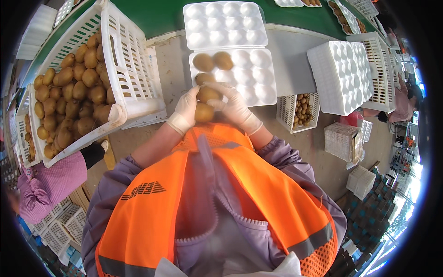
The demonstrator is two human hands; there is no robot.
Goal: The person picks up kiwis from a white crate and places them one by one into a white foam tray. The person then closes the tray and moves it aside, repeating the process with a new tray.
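A white foam tray [266, 78] with round cups lies in front of me, its dimpled lid [225, 24] folded open on the far side. Two brown kiwifruit [203, 62] occupy cups in its far row, and another [205, 78] sits nearer, on the left. My right hand [235, 107], in a pale glove, has its thumb and fingers around a kiwifruit [209, 94] over the tray's near left corner. Against my gloved left hand [187, 107] rests one more kiwifruit [204, 112], close to my orange vest; the left fingertips are partly hidden.
At left, a tilted white plastic crate [133, 65] holds many kiwifruit [74, 90]. Stacked foam trays [337, 78] stand right, above a floor crate of fruit [297, 112]. A green surface [159, 17] runs behind. A person in a pink top [55, 183] is at left.
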